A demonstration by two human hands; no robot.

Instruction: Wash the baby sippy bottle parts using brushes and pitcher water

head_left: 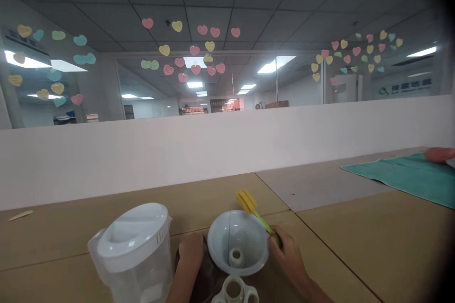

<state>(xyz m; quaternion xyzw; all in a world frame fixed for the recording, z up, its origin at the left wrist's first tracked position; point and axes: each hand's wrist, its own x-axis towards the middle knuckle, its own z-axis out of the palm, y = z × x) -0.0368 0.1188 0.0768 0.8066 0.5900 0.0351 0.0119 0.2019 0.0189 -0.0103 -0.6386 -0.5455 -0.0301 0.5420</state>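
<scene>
A white funnel-shaped bowl [237, 242] sits low in the middle of the wooden table [373, 241]. My right hand [289, 256] is closed round the green handle of a brush with a yellow sponge head [246, 200], which pokes up over the bowl's far rim. My left hand [191, 253] is curled against the bowl's left side over something dark; its fingers are hidden. A clear plastic pitcher with a white lid [134, 251] stands just left of that hand. A small white part with a round opening [235, 290] lies at the bottom edge.
A teal cloth [408, 175] lies at the far right with an orange-red object [439, 154] on it. A low white partition [213, 147] runs behind the table, with glass walls bearing heart-shaped stickers above it. A small yellow scrap [20, 215] lies far left.
</scene>
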